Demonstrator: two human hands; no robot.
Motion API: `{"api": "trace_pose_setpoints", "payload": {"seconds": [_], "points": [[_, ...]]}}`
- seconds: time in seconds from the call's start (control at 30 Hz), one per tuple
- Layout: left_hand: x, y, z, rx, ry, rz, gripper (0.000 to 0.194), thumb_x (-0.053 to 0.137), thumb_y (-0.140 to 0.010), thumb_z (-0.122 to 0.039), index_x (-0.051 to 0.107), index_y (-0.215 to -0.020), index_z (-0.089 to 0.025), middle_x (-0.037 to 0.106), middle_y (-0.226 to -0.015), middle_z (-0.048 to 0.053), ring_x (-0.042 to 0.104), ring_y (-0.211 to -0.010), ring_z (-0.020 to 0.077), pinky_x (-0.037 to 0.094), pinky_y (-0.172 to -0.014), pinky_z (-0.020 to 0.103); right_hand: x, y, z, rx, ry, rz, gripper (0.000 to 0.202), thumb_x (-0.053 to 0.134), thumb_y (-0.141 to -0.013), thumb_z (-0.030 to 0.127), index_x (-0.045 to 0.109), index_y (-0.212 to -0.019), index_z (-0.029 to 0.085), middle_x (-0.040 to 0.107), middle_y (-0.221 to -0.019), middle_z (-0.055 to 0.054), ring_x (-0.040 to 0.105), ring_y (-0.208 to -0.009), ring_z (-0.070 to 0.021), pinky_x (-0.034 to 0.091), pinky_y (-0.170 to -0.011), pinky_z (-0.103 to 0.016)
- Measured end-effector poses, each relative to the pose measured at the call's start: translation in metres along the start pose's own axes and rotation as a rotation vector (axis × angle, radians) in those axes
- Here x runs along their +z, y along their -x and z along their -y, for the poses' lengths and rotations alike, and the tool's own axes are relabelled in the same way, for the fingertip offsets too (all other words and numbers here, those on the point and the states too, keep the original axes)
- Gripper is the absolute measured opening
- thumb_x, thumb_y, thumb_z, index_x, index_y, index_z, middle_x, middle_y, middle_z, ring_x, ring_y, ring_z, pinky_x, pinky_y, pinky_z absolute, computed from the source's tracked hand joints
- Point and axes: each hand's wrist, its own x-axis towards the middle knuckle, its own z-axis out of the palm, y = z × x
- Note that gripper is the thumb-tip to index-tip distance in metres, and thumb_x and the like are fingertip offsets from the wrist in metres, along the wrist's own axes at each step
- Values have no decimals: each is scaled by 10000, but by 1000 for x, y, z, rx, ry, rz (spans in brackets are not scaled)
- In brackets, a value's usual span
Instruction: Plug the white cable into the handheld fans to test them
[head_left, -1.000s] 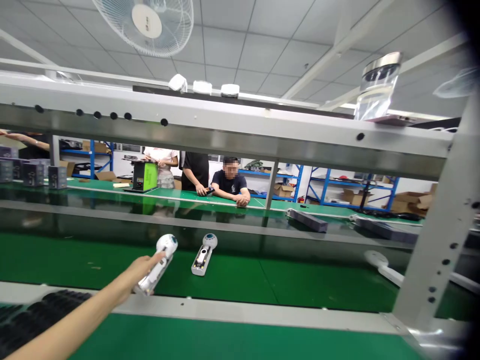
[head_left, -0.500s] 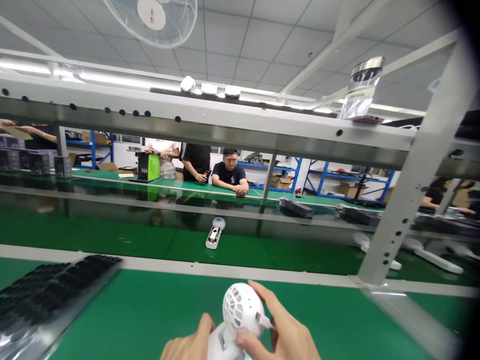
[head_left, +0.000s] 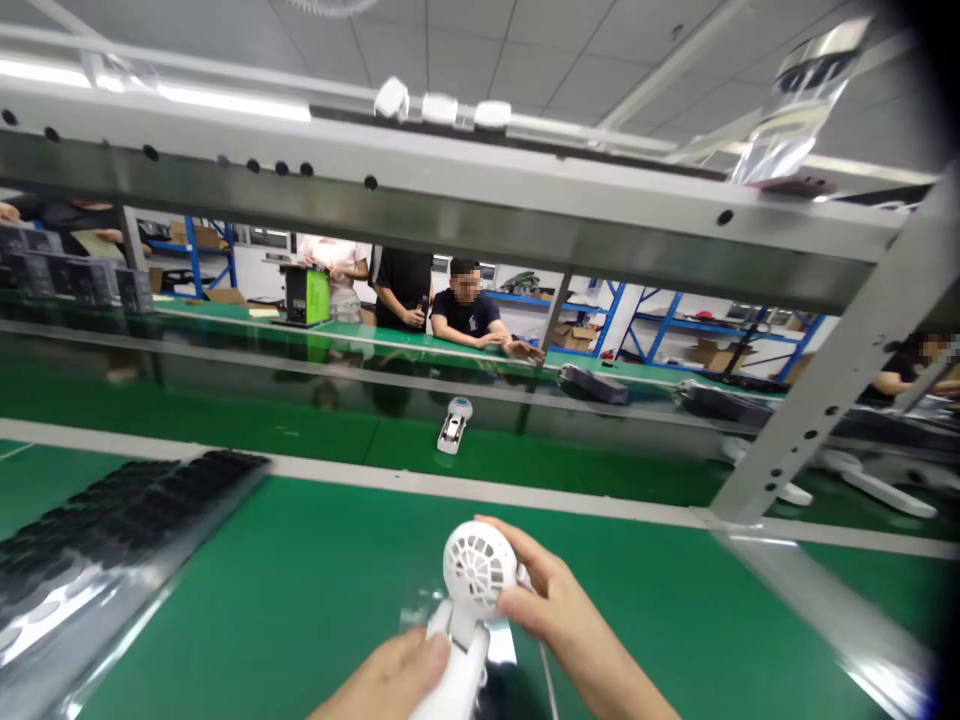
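Observation:
A white handheld fan (head_left: 477,572) is in front of me, its round slatted grille facing me and its neck bent at a hinge. My left hand (head_left: 401,672) is closed around the handle, thumb lying along it. The fan's head is gripped by my right hand (head_left: 559,598), fingers behind and thumb at the lower edge. By the right fingers a small white plug is partly hidden, and a thin pale cable (head_left: 549,680) hangs below. Under the fan, something shiny and dark lies on the green tabletop (head_left: 300,590), too covered to name.
To the left sits a clear plastic tray (head_left: 161,590) of black round parts. Beyond the ledge, another white fan (head_left: 454,426) with its handle open lies on the green belt. A metal post (head_left: 817,410) rises at right; a beam (head_left: 450,185) crosses above. Co-workers (head_left: 472,310) are opposite.
The fan has turned so its grille faces me, and its handle shows more. The view has tipped downward. The seated co-worker has stretched a hand out to the right.

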Motion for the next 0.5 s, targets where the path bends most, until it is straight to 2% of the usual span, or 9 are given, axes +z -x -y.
{"api": "trace_pose_setpoints", "payload": {"seconds": [0.07, 0.13, 0.17, 0.23, 0.3, 0.4, 0.5], "points": [[8, 9, 1, -31, 43, -61, 664, 528, -642, -751, 527, -885, -133, 641, -661, 67, 551, -489, 121, 375, -456, 198, -2, -4, -6, 31, -19, 32, 619, 747, -566, 276, 576, -1157, 210, 630, -797, -6, 543, -655, -140, 402, -525, -209], [13, 17, -1, -59, 86, -88, 633, 542, -669, -717, 479, -965, -161, 644, -687, 52, 591, -487, 149, 416, -428, 212, -3, -9, -12, 69, -43, 58, 596, 732, -598, 331, 562, -1157, 213, 524, -640, 46, 343, -453, -59, 238, -398, -175], [14, 19, -3, -68, 111, -88, 609, 552, -686, -692, 466, -991, -172, 640, -703, 39, 600, -497, 152, 441, -432, 221, -3, -12, -15, 93, -50, 62, 583, 718, -613, 375, 557, -1149, 208, 460, -587, 69, 238, -421, -44, 166, -382, -178], [13, 21, -5, -82, 145, -101, 536, 551, -729, -646, 467, -979, -179, 635, -699, 25, 594, -497, 143, 474, -449, 235, -2, -16, -20, 147, -34, 54, 565, 694, -639, 453, 550, -1119, 192, 343, -528, 102, 133, -424, -44, 98, -387, -188], [10, 20, -6, -104, 178, -156, 481, 506, -771, -630, 485, -914, -171, 635, -672, 29, 578, -473, 136, 478, -447, 239, -1, -17, -23, 193, 19, 4, 519, 677, -676, 482, 542, -1080, 187, 327, -526, 105, 139, -427, -49, 90, -388, -194], [2, 17, -8, -162, 244, -227, 534, 407, -813, -643, 547, -822, -128, 630, -608, 60, 572, -476, 143, 470, -470, 238, -1, -12, -25, 238, 101, -77, 357, 601, -767, 500, 544, -930, 187, 395, -579, 76, 185, -429, -49, 90, -388, -200], [-7, 16, -13, -173, 365, -242, 504, 437, -842, -570, 598, -835, -92, 644, -650, 88, 592, -556, 170, 487, -557, 269, 0, -1, -27, 260, 142, -91, 349, 578, -784, 519, 503, -745, 180, 346, -564, 83, 177, -439, -50, 94, -403, -201]]}}
